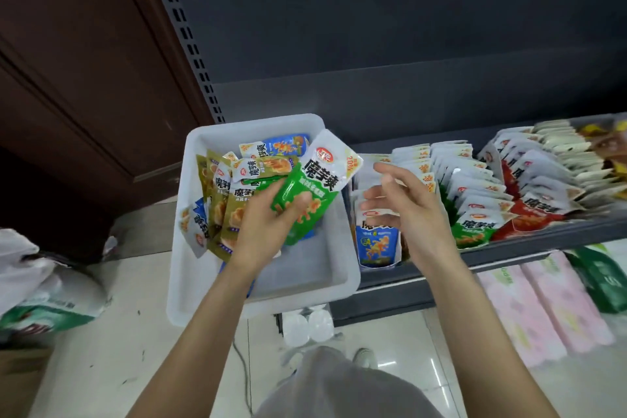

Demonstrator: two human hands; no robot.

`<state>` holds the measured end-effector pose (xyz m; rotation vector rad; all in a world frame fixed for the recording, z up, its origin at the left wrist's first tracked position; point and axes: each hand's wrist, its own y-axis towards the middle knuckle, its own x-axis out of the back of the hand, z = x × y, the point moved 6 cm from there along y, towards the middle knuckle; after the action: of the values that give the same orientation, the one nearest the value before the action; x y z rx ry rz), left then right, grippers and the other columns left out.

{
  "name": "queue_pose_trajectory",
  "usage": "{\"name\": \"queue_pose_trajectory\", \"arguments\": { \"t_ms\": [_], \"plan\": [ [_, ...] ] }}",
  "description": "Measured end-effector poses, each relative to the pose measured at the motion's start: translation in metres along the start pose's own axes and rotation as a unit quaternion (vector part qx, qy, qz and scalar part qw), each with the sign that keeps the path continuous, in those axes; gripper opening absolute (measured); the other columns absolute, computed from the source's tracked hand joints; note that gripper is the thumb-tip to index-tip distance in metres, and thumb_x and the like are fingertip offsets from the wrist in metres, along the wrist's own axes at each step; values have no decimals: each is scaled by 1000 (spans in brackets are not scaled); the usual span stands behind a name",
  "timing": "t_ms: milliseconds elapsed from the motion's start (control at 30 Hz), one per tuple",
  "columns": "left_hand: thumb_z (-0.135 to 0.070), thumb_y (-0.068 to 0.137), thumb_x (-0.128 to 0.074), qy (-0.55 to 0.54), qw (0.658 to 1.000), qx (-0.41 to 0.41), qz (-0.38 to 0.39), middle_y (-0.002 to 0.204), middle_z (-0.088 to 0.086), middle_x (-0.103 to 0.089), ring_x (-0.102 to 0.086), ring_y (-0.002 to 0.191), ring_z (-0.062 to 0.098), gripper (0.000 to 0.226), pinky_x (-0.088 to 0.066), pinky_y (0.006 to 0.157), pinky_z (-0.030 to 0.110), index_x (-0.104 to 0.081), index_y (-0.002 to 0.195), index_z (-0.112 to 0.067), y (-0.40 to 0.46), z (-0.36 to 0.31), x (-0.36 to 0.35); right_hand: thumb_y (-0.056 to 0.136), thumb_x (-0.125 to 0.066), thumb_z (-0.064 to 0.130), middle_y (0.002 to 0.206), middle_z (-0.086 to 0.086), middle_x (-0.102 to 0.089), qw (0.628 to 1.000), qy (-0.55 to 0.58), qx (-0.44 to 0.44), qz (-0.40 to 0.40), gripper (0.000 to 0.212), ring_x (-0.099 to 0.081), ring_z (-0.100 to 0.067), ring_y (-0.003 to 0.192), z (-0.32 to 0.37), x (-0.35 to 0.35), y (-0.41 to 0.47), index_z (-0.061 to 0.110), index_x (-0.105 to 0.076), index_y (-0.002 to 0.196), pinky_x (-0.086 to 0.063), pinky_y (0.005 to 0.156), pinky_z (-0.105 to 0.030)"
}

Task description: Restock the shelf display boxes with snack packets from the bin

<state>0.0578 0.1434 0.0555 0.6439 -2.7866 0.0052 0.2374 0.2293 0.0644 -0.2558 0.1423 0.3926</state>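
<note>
one green snack packet (307, 195) is held above the white bin (217, 282) at the centre of the frame, gripped at its lower end by the left hand (268, 224), whose fingers are curled round the pouch with the thumb laid across its printed face. the packet is tilted, its white top pointed to the upper right, toward the shelf display boxes, which suggests a transfer to the shelf is in hand. the right hand (407, 204) is seen just right of the packet, over the blue-packet row (376, 244); its fingers are loosely bent and nothing is held in them, seemingly kept ready to receive the pouch or to part the row.

more packets, olive and blue, are left heaped in the upper left part of the bin, while its lower right floor is bare. the bin is set at the left end of the dark shelf (529, 244), close beside the rows, so that little reach is needed. to the right, upright rows of green packets (473, 231) and red packets (532, 214) are stood in colour order; the green row, right of the blue one, is judged the likely destination. pink wrapped packs (543, 309) are stacked on the level below, at the lower right of the frame.
</note>
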Motion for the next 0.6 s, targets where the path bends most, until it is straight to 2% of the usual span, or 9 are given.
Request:
{"name": "queue_pose_trajectory", "arguments": {
  "t_ms": [67,133,233,333,400,467,533,600],
  "plan": [
    [-24,85,-63,-82,994,56,46,101,-10,-70,-67,94,9,21,-56,82,30,-60,102,-35,2,-4,-18,94,-54,8,80,-3,-62,997,-57,36,-31,25,-66,-10,69,7,20,-1,13,-60,118,-52,54,-21],
    [-27,82,-64,-79,990,65,93,95,-11,-71,-68,89,9,19,-56,81,34,-59,98,-35,3,-12,-40,90,-61,10,92,-3,-61,994,-85,59,-32,29,-66,-11,78,12,36,-3,19,-60,117,-55,58,-24],
    [-23,82,-66,-63,982,40,174,83,-14,-71,-68,80,7,14,-55,76,30,-62,93,-32,3,-25,-84,87,-64,12,101,-5,-64,990,-110,83,-25,22,-64,-16,81,21,65,-10,18,-64,108,-57,58,-27],
    [-21,86,-66,-2,971,-43,235,85,-14,-69,-63,82,2,11,-50,76,25,-66,95,-27,9,-42,-135,89,-61,13,88,-6,-68,975,-158,138,-70,10,-66,-19,78,35,110,-24,11,-65,99,-59,63,-33],
    [-23,88,-65,74,960,-110,249,92,-17,-67,-61,86,-1,16,-46,74,18,-69,104,-23,17,-53,-170,91,-61,19,82,4,-67,939,-246,207,-123,6,-67,-12,76,49,141,-37,17,-63,96,-55,68,-30],
    [-25,87,-66,138,946,-176,235,96,-10,-67,-59,86,5,23,-43,73,21,-70,107,-17,24,-62,-204,93,-60,19,81,11,-63,873,-375,267,-163,5,-64,-11,75,61,163,-46,17,-63,97,-48,67,-25],
    [-23,85,-68,187,928,-236,218,92,-4,-66,-55,79,7,21,-38,67,20,-71,101,-10,26,-67,-232,94,-58,15,84,9,-60,816,-463,294,-180,7,-58,-12,75,64,179,-47,12,-62,98,-40,65,-23],
    [-19,82,-71,220,918,-261,200,89,1,-68,-52,72,8,16,-34,62,16,-71,91,-6,25,-63,-253,93,-58,13,85,7,-57,785,-507,307,-180,5,-55,-12,75,60,189,-42,10,-62,96,-34,64,-20]
  ]
}}
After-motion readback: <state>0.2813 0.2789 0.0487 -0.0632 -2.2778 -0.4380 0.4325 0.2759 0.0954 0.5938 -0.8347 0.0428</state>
